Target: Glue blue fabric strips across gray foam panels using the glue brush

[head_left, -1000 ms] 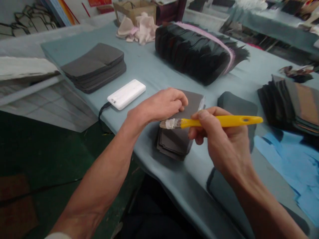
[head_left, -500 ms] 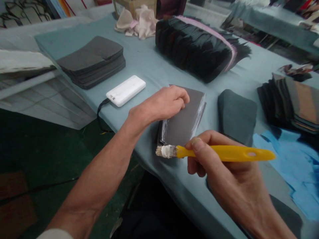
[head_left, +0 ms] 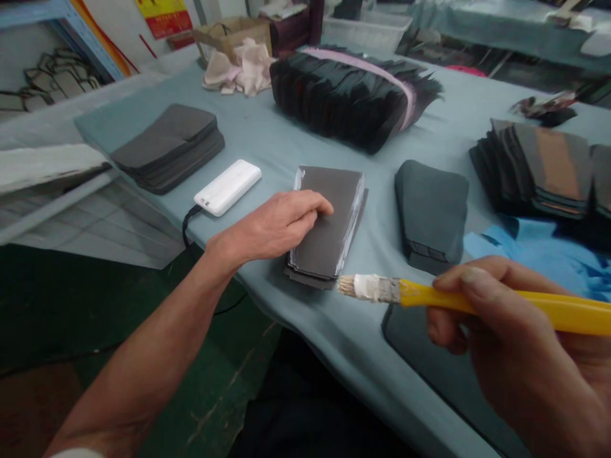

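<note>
My right hand [head_left: 510,337] grips a paintbrush [head_left: 477,302] by its yellow handle. White paste coats part of the metal band and bristles, which point left, just off the near right corner of a stack of dark grey sheets [head_left: 329,229]. Streaks of white run along the long side edges of the stack's top sheet. My left hand [head_left: 286,222] lies across the left side of that stack, fingers stretched out and touching the top sheet; part of its underside is hidden.
A white power bank [head_left: 228,187] with a black cable lies left of the stack. Other dark piles [head_left: 432,210] stand to the right, beside blue cloth scraps [head_left: 539,248]. Behind sits a black bundle [head_left: 344,98] tied with pink band. The table's [head_left: 267,289] edge runs close in front.
The camera view has shifted. My right hand and the brush have drawn back to the right, away from the stack's near end. My left hand still rests on the stack, its fingers a little straighter.
</note>
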### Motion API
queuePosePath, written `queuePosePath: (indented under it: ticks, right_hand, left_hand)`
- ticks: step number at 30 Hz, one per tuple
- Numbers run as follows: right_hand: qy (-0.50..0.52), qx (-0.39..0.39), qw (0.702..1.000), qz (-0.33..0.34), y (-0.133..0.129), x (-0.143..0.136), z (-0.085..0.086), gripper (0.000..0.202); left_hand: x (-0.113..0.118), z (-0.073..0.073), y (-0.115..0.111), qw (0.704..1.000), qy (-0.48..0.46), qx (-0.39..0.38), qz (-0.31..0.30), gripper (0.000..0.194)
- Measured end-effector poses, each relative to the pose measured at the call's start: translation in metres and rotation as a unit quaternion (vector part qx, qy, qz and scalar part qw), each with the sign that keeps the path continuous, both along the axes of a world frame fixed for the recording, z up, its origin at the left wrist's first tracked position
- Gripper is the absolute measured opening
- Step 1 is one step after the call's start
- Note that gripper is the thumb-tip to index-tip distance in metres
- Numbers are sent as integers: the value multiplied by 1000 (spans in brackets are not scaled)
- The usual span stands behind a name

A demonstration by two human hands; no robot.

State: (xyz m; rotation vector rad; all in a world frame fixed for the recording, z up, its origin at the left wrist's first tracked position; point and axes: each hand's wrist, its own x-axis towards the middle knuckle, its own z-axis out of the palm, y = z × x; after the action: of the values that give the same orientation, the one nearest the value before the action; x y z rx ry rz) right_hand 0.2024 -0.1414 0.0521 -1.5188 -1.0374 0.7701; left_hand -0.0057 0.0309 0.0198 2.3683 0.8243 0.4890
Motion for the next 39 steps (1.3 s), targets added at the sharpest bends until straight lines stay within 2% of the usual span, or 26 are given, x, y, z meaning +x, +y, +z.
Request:
queuePosePath:
  ticks: [6, 10, 13, 17, 22, 25, 27, 32, 39]
  right_hand:
    - [31, 50, 996, 69, 39, -32, -10, 27]
    - [29, 32, 994, 104, 60, -46, -25, 26]
    - [19, -12, 992, 128, 55, -49, -26, 27]
    - [0, -53, 986, 155, 29, -43, -12, 36]
    - [17, -27, 997, 64, 2, -17, 0, 35]
    - [26, -12, 1000, -6, -9, 6, -4, 31]
    - [35, -4, 999, -29, -16, 19, -8, 28]
    - [71, 8, 995, -74, -29, 28, -15, 29]
    - [92, -15, 993, -72, -39, 30, -22, 34]
  left_hand:
    - [-1, -2, 10, 1000, -4, -21, 16, 37]
    - [-2, -4, 14, 999, -16, -33, 18, 37]
    - [-2, -7, 13, 999, -27, -35, 19, 37]
    - [-1, -9, 12, 999, -30, -31, 13, 37]
    - [-2, -3, 4, 1000, -5, -6, -6, 36]
    - [-5, 3, -7, 999, 21, 11, -30, 32]
    - [-8, 6, -13, 998, 48, 15, -48, 32]
    - [-14, 9, -20, 985, 140, 60, -81, 64]
    - [-14, 13, -20, 979, 145, 96, -106, 58]
